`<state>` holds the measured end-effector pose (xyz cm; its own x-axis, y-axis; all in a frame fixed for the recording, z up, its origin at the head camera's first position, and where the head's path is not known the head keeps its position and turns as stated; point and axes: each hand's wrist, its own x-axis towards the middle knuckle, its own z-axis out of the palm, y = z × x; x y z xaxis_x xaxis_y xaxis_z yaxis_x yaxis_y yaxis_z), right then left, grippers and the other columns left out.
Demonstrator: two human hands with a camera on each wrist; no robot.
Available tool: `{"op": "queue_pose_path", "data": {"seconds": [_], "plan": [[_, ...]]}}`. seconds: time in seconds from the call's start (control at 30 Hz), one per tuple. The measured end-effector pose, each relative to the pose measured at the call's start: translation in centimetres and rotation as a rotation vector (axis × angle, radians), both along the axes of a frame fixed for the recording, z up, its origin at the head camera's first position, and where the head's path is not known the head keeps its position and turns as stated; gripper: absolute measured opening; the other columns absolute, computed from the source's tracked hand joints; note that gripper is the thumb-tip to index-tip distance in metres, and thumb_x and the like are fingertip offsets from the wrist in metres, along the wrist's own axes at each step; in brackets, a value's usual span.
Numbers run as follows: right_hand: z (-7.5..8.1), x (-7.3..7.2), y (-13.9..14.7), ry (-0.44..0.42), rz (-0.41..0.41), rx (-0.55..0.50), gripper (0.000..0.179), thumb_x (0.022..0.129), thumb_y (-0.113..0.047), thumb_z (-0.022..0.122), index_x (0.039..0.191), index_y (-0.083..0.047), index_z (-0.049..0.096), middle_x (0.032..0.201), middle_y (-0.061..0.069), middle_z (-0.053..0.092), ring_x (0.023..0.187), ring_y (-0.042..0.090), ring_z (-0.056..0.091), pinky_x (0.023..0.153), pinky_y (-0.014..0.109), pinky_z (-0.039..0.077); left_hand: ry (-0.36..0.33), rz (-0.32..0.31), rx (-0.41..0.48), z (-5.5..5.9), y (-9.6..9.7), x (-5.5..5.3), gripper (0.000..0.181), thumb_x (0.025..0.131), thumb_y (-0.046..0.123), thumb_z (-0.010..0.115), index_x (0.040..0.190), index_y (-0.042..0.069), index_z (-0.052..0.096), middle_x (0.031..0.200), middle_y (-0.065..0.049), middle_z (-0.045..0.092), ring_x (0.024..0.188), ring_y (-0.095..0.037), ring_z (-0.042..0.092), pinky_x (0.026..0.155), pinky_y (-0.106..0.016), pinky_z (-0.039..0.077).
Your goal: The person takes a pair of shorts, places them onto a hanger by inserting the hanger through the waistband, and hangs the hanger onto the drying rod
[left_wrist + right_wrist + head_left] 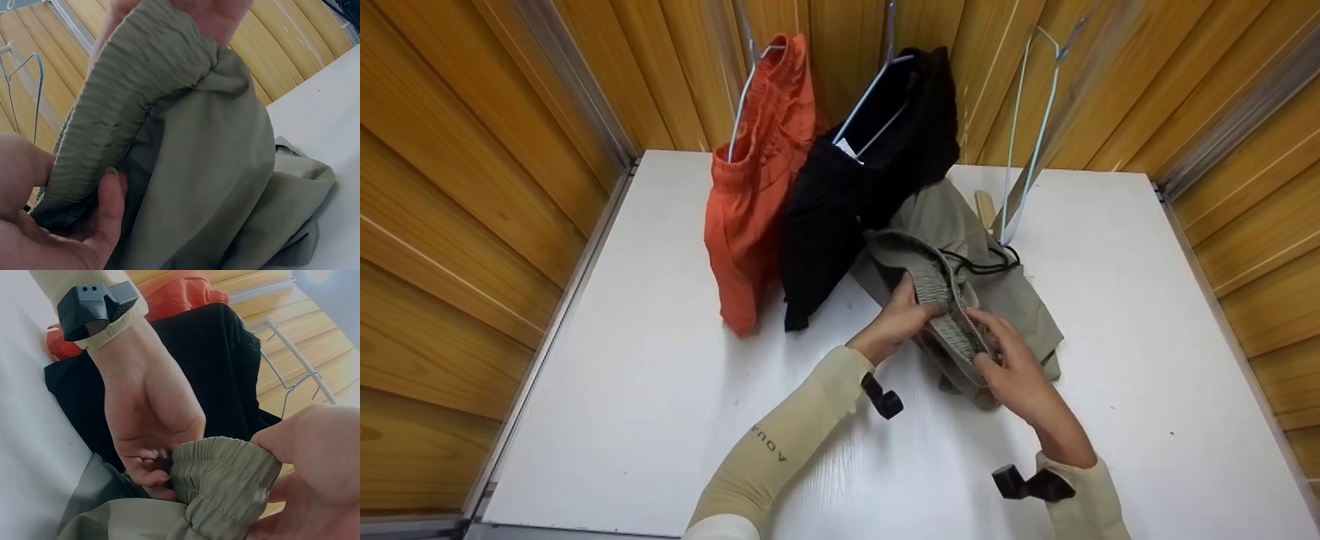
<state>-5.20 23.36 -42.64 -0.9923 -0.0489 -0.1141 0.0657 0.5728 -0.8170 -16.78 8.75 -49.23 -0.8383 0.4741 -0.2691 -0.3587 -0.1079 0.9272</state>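
Head view: olive garment (1020,300) on counter (660,337), off centre toward two o'clock. Left hand (898,321) and right hand (1020,375) each pinching gathered waistband (955,332). Black drawcord (986,270) just beside; bare hanger (1047,112), one o'clock. Hung black garment (829,202), eleven o'clock; hung orange garment (746,217), ten. Risk: waistband may spring loose if pinch slackens; drawcord could snag hanger.

Grey-green shorts (1024,307) of plain, smooth cloth lie just to the right of the black garment (840,202) in the head view, their far part close against it. They are crumpled, with soft folds. The gathered elastic waistband (112,101) is held raised, its mouth partly open, on the near side of the black garment. A black cord (982,268) loops over the cloth.
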Motion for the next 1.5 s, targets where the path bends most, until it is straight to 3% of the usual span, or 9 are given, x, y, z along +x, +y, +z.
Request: {"op": "queue_pose_path", "data": {"seconds": [0.2, 0.4, 0.53, 0.63, 0.73, 0.87, 1.17, 1.37, 1.5], "plan": [[0.4, 0.3, 0.5, 0.008, 0.023, 0.028, 0.058, 0.090, 0.005, 0.042, 0.146, -0.009, 0.038, 0.139, 0.015, 0.039, 0.087, 0.021, 0.040, 0.070, 0.032, 0.036, 0.016, 0.018, -0.017, -0.1, -0.1, -0.1, 0.077, 0.089, 0.000, 0.057, 0.153, 0.015, 0.017, 0.139, -0.009, 0.049, 0.099, -0.014, 0.061, 0.084, -0.023, 0.049], [0.8, 0.5, 0.8, 0.029, 0.009, 0.019, 0.057, 0.090, 0.006, 0.044, 0.144, -0.010, 0.043, 0.144, 0.013, 0.039, 0.091, 0.019, 0.042, 0.064, 0.026, 0.040, -0.068, 0.056, -0.007, -0.2, -0.4, -0.1, 0.090, 0.089, -0.003, 0.054, 0.156, 0.013, -0.004, 0.127, -0.013, 0.057, 0.079, -0.013, 0.065, 0.072, -0.025, 0.053], [1.1, 0.5, 1.2, 0.029, 0.006, -0.031, 0.056, 0.090, 0.007, 0.043, 0.143, -0.011, 0.044, 0.144, 0.011, 0.039, 0.091, 0.021, 0.046, 0.059, 0.024, 0.042, -0.079, 0.058, 0.000, -0.1, -0.6, -0.3, 0.092, 0.089, -0.004, 0.054, 0.155, 0.012, -0.007, 0.110, -0.015, 0.066, 0.073, -0.015, 0.068, 0.069, -0.029, 0.056], [1.3, 0.6, 1.5, 0.029, 0.006, -0.047, 0.056, 0.091, 0.007, 0.043, 0.143, -0.012, 0.043, 0.142, 0.011, 0.040, 0.082, 0.015, 0.046, 0.059, 0.025, 0.043, -0.066, 0.068, -0.010, 0.0, -0.8, -0.4, 0.086, 0.090, -0.003, 0.056, 0.155, 0.010, 0.003, 0.105, -0.014, 0.067, 0.072, -0.016, 0.068, 0.069, -0.032, 0.057], [1.5, 0.5, 1.7, 0.024, 0.006, -0.045, 0.056, 0.091, 0.006, 0.042, 0.144, -0.013, 0.042, 0.142, 0.011, 0.040, 0.074, 0.012, 0.045, 0.059, 0.026, 0.042, -0.049, 0.073, -0.007, 0.0, -0.9, -0.7, 0.069, 0.090, -0.002, 0.057, 0.149, 0.011, 0.022, 0.103, -0.013, 0.068, 0.072, -0.016, 0.068, 0.070, -0.036, 0.057], [1.6, 0.5, 2.0, 0.016, 0.006, -0.053, 0.056, 0.092, 0.007, 0.041, 0.144, -0.012, 0.041, 0.145, 0.012, 0.037, 0.080, 0.015, 0.048, 0.059, 0.027, 0.043, -0.032, 0.076, 0.005, -0.1, -1.0, -1.0, 0.053, 0.090, -0.003, 0.057, 0.136, 0.011, 0.036, 0.100, -0.010, 0.066, 0.071, -0.014, 0.066, 0.070, -0.036, 0.057], [1.8, 0.9, 2.7, -0.001, -0.035, -0.059, 0.053, 0.093, 0.005, 0.038, 0.142, -0.015, 0.045, 0.131, 0.015, 0.045, 0.090, 0.016, 0.053, 0.062, 0.028, 0.046, -0.023, 0.100, 0.042, -0.3, -1.0, -1.4, 0.044, 0.088, -0.005, 0.057, 0.128, 0.007, 0.043, 0.092, -0.008, 0.064, 0.068, -0.013, 0.065, 0.062, -0.030, 0.055], [1.8, 1.2, 3.0, 0.048, -0.102, -0.087, 0.050, 0.095, 0.004, 0.037, 0.139, -0.014, 0.049, 0.124, 0.014, 0.056, 0.093, 0.010, 0.055, 0.072, 0.024, 0.043, -0.027, 0.113, 0.047, -0.2, -1.1, -1.5, 0.043, 0.089, -0.004, 0.056, 0.129, 0.006, 0.042, 0.095, -0.008, 0.064, 0.072, -0.014, 0.066, 0.067, -0.035, 0.057], [1.8, 1.4, 3.3, 0.108, -0.130, -0.112, 0.048, 0.095, 0.006, 0.035, 0.137, -0.012, 0.052, 0.128, 0.007, 0.055, 0.099, 0.006, 0.054, 0.078, 0.019, 0.042, -0.042, 0.167, 0.050, -0.2, -1.4, -1.7, 0.049, 0.089, -0.003, 0.056, 0.133, 0.008, 0.039, 0.100, -0.010, 0.064, 0.073, -0.015, 0.066, 0.071, -0.039, 0.057]]}}
